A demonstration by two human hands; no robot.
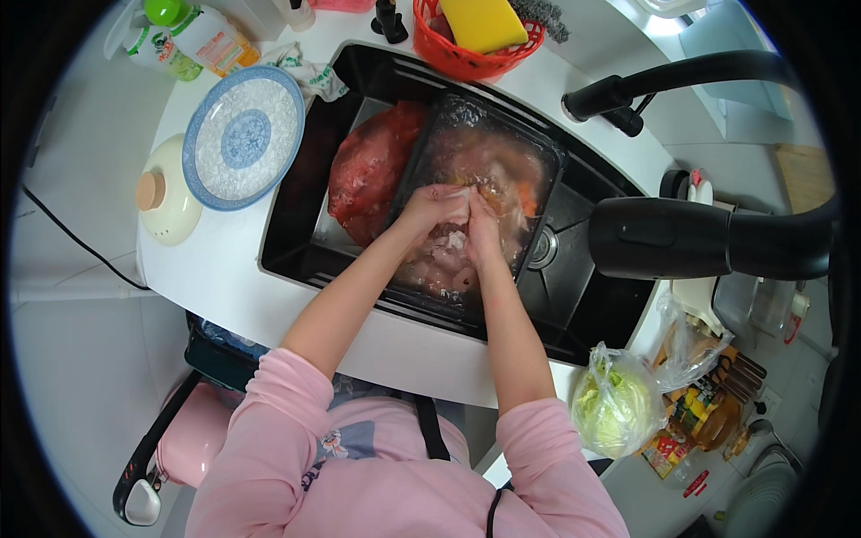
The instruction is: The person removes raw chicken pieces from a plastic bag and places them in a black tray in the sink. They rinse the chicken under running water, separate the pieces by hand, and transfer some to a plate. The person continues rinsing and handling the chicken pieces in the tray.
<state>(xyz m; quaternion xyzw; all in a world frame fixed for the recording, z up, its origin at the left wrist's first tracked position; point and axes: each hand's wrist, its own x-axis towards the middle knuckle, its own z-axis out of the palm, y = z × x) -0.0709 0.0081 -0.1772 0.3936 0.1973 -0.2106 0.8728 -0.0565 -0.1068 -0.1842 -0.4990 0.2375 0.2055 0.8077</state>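
Both hands meet over a black rectangular basin [557,165] of cloudy water set in the black sink [565,296]. Pinched between the fingers of my left hand [430,210] and my right hand [484,232] is a pale, soft piece of what looks like raw meat [460,200]. My fingers partly hide it. More pinkish raw meat pieces [464,151] lie in the water below, with an orange piece [527,198] near the right wall. Left of the basin, a wet red plastic bag [373,171] rests in the sink; its contents cannot be made out.
A blue-rimmed plate [286,101] overlaps a cream lid [171,218] on the left counter. Behind the sink stands a red basket [471,66] with a yellow sponge [484,23]. The black faucet [659,237] reaches over the right side. A bagged cabbage [619,403] sits at front right.
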